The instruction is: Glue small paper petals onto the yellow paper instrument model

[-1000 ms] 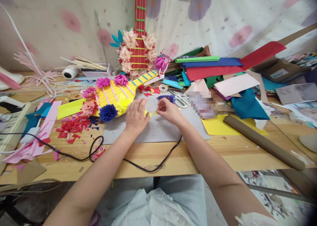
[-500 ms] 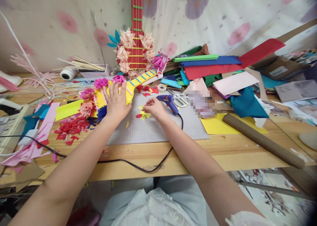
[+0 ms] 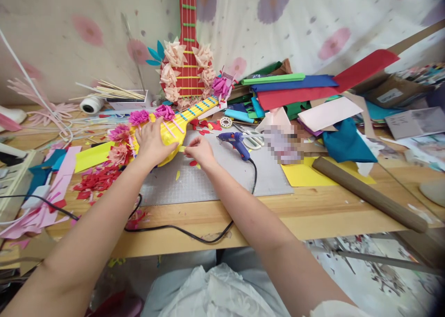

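Note:
A yellow toy guitar (image 3: pixel 175 130) trimmed with paper flowers lies slanted on the table, its neck pointing up to the right. My left hand (image 3: pixel 152 143) rests on its body with the fingers spread and the thumb by the lower edge. Close to that thumb, my right hand (image 3: pixel 200 151) pinches a small yellow paper piece (image 3: pixel 182 148) at the guitar's edge. Beneath my hands lies a grey cutting mat (image 3: pixel 208 182) with another yellow scrap (image 3: pixel 177 174) on it. A blue glue gun (image 3: pixel 236 143) lies to the right of my right hand.
Scissors (image 3: pixel 255 140) and a tape roll (image 3: pixel 225 122) lie behind the mat. A red guitar (image 3: pixel 189 71) stands against the curtain. Red scraps (image 3: pixel 99 180) are heaped at left, and a brown roll (image 3: pixel 371 194) lies at right. The black cord (image 3: pixel 181 227) runs along the table front.
My right hand has moved left from the scraps on the mat to the guitar's edge, with a yellow paper piece in its fingers. My left hand stays on the guitar body.

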### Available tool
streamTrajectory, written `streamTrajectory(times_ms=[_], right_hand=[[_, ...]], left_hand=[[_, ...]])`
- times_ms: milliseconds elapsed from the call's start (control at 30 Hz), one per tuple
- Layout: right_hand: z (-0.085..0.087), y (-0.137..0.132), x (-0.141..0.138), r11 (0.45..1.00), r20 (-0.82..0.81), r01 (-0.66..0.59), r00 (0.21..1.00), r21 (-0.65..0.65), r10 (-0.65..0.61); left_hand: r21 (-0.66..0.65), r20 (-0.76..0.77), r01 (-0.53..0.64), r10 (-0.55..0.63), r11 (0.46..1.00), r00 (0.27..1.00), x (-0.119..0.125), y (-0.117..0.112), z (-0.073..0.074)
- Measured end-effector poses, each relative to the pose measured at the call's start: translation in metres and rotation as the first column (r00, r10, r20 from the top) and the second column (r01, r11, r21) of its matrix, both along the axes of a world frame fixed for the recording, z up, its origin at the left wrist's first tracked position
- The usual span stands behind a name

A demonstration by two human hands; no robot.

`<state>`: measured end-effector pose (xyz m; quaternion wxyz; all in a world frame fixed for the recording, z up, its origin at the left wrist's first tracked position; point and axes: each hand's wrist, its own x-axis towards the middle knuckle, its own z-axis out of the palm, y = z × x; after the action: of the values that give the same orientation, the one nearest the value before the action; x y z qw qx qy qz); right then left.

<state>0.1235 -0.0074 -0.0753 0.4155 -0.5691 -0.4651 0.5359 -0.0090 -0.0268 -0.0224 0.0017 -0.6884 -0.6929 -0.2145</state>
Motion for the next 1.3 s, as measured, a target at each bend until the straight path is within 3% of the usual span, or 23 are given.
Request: streamTrajectory(times_ms=[333, 600, 900, 1133, 1300], right_hand=[[0.003, -0.001, -0.010, 1.000, -0.016, -0.001, 1.000, -0.028, 0.000], [0.004, 0.000, -0.015, 0.997, -0.134, 0.006, 0.991, -0.073, -0.015], [0.016, -0.007, -0.010, 0.995, -0.279, -0.040, 0.960, -0.093, 0.013], [0.033, -0.010, 0.001, 0.988, -0.297, -0.027, 0.955, -0.155, -0.020], [0.038, -0.011, 0.022, 0.997, -0.226, -0.016, 0.974, -0.071, -0.001]], left_hand=[[0.037, 0.007, -0.004, 0.004, 0.999, 1.000, -0.003, 0.003, -0.004], [0.081, 0.009, 0.025, -0.026, 0.996, 1.000, -0.007, 0.005, -0.010], [0.048, 0.023, -0.010, 0.009, 0.999, 1.000, -0.006, 0.002, -0.004], [0.185, 0.084, -0.059, 0.044, 0.981, 0.995, -0.005, 0.000, -0.003], [0.298, 0.058, -0.044, 0.028, 0.953, 0.998, 0.000, -0.007, 0.000]])
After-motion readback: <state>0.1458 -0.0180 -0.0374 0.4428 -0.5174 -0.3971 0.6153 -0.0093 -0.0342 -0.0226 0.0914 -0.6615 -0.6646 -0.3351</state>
